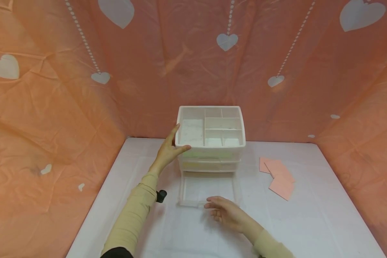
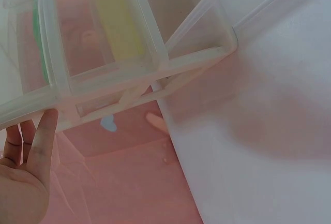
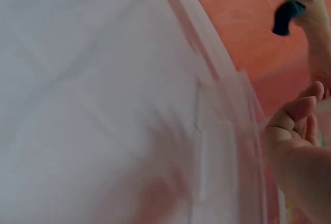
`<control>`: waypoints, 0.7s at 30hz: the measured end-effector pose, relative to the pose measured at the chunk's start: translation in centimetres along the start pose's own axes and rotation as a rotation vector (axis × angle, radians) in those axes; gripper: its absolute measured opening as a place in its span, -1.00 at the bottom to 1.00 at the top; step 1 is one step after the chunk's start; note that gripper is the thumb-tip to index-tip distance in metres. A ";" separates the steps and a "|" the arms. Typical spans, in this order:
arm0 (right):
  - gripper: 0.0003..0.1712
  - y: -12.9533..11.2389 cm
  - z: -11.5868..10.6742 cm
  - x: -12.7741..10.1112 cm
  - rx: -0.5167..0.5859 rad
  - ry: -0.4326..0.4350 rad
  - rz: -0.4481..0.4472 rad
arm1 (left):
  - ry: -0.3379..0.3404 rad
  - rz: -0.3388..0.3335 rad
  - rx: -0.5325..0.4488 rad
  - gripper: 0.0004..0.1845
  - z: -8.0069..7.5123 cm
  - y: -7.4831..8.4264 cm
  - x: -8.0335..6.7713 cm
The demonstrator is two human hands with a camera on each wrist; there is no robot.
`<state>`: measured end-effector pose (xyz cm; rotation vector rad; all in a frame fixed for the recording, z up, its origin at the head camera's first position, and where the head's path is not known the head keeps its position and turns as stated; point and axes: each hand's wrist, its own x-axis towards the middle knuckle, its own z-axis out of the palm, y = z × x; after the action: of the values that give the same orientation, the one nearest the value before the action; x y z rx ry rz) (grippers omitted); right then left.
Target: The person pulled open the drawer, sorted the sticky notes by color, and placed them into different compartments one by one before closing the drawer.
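The right hand [image 1: 227, 214] lay loosely spread at the pulled-out clear drawer's [image 1: 206, 188] front lip, probably the best grab spot on light, slick plastic, while the left hand [image 1: 168, 152], fingers straight, steadied the organizer [image 1: 210, 143].

The head camera looks forward and down from above the near table edge, taking in the whole white table [image 1: 325, 215] and the far orange backdrop [image 1: 167, 64]. The left wrist camera sits very close, looking up at the clear drawer organizer [image 2: 129, 79]. The right wrist camera, blurred, looks closely along the pulled-out drawer [image 3: 217, 131]. All three views share this organizer.
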<state>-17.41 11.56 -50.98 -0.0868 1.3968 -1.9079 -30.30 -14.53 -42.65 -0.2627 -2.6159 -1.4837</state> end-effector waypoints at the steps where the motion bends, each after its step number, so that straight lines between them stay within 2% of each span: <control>1: -0.47 -0.6 -0.2 -0.1 -0.017 0.008 -0.015 | 0.001 0.000 -0.006 -0.02 0.0 0.0 0.0; 7: -0.66 -2.9 -3.2 -0.7 -0.089 0.080 -0.153 | 0.003 -0.003 -0.038 -0.01 0.1 -0.2 0.0; 11: -0.65 -4.0 -5.9 -1.4 -0.103 0.237 -0.222 | 0.003 0.000 -0.042 0.00 0.1 -0.2 0.0; 14: -0.56 -4.8 -7.8 -2.0 -0.124 0.380 -0.224 | 0.005 0.007 -0.029 -0.01 0.0 -0.1 0.0; 21: -0.58 -5.7 -12.9 -4.2 -0.149 0.566 -0.246 | -0.002 0.008 -0.031 -0.01 -0.1 0.0 -0.1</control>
<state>-23.43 24.90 -49.80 0.2395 1.9782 -2.1234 -30.24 -14.63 -42.62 -0.2771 -2.5927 -1.5232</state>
